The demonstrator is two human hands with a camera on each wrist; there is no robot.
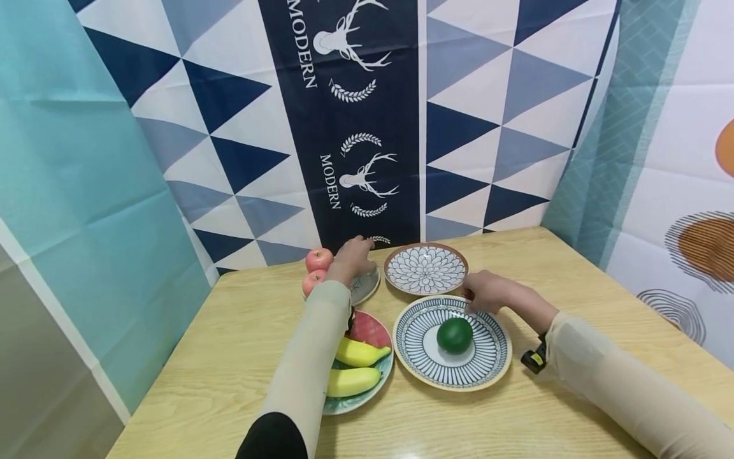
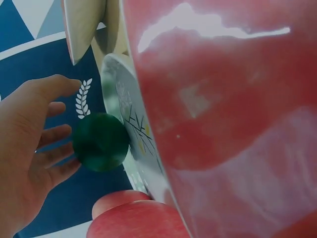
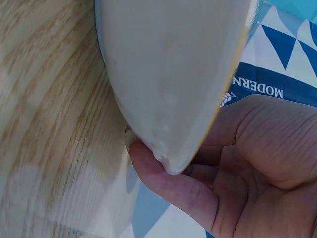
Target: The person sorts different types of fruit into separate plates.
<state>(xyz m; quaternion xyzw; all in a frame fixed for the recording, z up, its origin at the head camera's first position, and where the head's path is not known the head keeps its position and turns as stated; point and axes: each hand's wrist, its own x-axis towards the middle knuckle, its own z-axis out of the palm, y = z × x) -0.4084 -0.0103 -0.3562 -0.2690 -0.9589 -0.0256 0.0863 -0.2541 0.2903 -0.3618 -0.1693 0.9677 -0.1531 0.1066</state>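
Note:
My left hand [image 1: 351,260] reaches over a small grey plate [image 1: 366,288] at the back. In the left wrist view its fingers are loosely bent, with a dark green round fruit [image 2: 100,142] right at the fingertips, close against the leaf-patterned plate. The head view hides that fruit behind the hand. With its thumb and fingers, my right hand [image 1: 487,291] grips the far right rim of a blue-striped plate [image 1: 413,363]. A dark green avocado [image 1: 455,335] lies in the middle of this plate. The right wrist view shows the plate's pale underside [image 3: 168,74] and the pinched edge.
Two pink apples [image 1: 318,260] sit left of my left hand. Beneath the left forearm is a red and green plate [image 1: 369,329] with yellow bananas [image 1: 353,382]. A brown-rimmed petal-patterned plate [image 1: 425,270] stands at the back of the wooden table [image 1: 241,357], before a patterned cloth wall.

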